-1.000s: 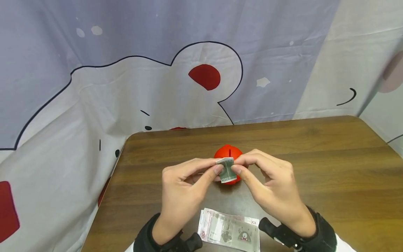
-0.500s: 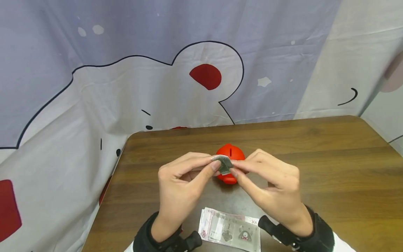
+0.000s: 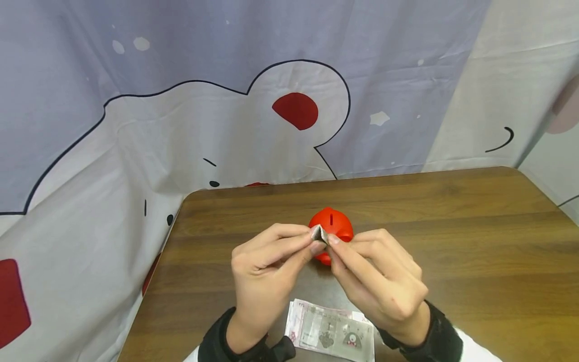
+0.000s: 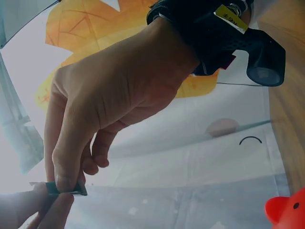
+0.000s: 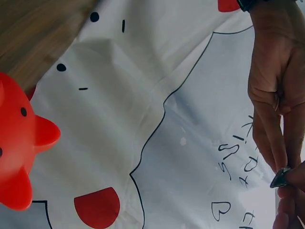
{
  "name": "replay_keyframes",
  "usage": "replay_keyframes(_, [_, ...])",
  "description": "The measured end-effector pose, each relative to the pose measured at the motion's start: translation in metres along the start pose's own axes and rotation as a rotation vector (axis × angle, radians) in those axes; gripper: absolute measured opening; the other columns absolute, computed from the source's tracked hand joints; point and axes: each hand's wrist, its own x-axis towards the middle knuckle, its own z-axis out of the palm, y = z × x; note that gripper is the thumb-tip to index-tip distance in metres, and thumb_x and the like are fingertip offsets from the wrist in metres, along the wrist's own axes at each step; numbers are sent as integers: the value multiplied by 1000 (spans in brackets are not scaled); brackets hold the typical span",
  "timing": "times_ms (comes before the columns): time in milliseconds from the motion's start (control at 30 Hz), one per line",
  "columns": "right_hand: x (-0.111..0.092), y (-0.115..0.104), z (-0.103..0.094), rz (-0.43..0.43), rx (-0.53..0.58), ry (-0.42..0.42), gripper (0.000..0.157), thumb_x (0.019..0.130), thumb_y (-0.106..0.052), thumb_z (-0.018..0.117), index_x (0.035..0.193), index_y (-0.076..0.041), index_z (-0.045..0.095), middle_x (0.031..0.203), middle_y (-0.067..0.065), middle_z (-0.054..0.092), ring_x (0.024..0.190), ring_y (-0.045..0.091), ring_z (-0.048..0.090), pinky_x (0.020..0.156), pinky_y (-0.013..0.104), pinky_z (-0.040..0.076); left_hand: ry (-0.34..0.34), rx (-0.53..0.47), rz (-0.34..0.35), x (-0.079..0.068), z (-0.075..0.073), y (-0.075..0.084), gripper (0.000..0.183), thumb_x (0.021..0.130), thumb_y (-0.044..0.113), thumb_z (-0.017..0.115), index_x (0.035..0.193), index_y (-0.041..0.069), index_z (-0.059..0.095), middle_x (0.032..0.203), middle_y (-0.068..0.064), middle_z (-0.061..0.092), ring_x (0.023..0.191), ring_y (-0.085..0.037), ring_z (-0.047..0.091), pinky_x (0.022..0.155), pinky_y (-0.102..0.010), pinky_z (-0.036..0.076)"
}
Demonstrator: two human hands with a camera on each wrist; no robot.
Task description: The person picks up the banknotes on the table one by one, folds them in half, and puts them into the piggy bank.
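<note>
In the middle of the head view, we see that the small folded note [image 3: 319, 232] has changed its shape: one second ago it shows us a flat green face, and now it is bent into a narrow peak. Also the two hands have come closer together. For us this means, probably, that one more fold is being made and the paper becomes smaller.

The left hand [image 3: 267, 271] pinches the note between thumb and fingers, with almost no gap; the right hand [image 3: 384, 281] pinches its other side in the same way.

We count two hands, one folded note, and one red pig-shaped box [image 3: 331, 222] with one slot, just above the centre. In the lower middle there is one pile of banknotes [image 3: 336, 334]; how many notes it has, we cannot tell.
</note>
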Motion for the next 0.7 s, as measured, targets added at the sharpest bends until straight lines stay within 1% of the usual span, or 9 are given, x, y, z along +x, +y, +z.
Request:
replay_keyframes(133, [0,-2,0,-27,-10,-16,12,83,5,71,72,9,76,53,13,62,42,25,51,41,27,49,-11,-36,33,1,0,0,21,74,-12,79,95,-10,77,82,-29,71,70,-20,71,61,-23,61])
replay_keyframes(233, [-1,-4,2,-37,-24,-31,13,84,3,72,74,9,76,56,16,64,45,27,54,43,30,51,-12,-58,43,1,0,0,22,73,-11,80,94,-11,76,83,-29,70,73,-22,73,62,-26,63])
replay_keyframes(333, [-2,-5,5,-4,-6,-45,16,86,0,72,74,10,75,58,17,64,48,28,55,46,31,52,7,-18,38,3,-1,1,21,72,-13,80,92,-12,76,83,-29,71,72,-21,72,60,-23,61])
replay_keyframes(400, [-1,-5,3,69,47,-52,18,86,-2,73,75,12,75,61,18,65,52,28,57,51,31,53,11,13,5,3,-2,3,20,73,-14,79,92,-12,76,83,-28,72,72,-18,71,61,-21,60])
replay_keyframes(467, [0,-5,0,181,119,-54,21,86,-5,74,77,15,74,65,19,66,59,27,59,59,29,55,-2,36,-38,4,-2,3,19,74,-15,78,92,-11,76,83,-27,73,72,-14,69,60,-19,58])
replay_keyframes(533, [2,-3,-7,312,211,-62,23,85,-5,76,81,17,73,70,19,68,67,24,61,67,27,55,-39,46,-81,4,-2,4,19,75,-15,77,93,-10,76,84,-25,74,73,-13,69,60,-19,58])
replay_keyframes(600, [5,-1,-13,425,313,-75,21,84,-2,76,85,18,72,74,18,69,72,21,63,71,23,55,-93,53,-98,4,-2,4,18,76,-13,77,94,-9,76,84,-23,75,73,-15,70,61,-21,59])
replay_keyframes(633, [6,0,-15,468,362,-89,19,83,-1,76,87,18,72,76,17,70,75,20,63,72,22,55,-117,63,-99,4,-1,4,17,76,-12,77,93,-9,77,84,-22,76,73,-16,71,62,-21,59])
replay_keyframes(700, [7,1,-18,521,451,-120,15,83,3,75,89,17,72,78,17,70,77,18,64,71,20,55,-154,84,-92,4,-1,4,15,76,-11,78,91,-8,77,83,-21,77,75,-20,74,65,-24,61])
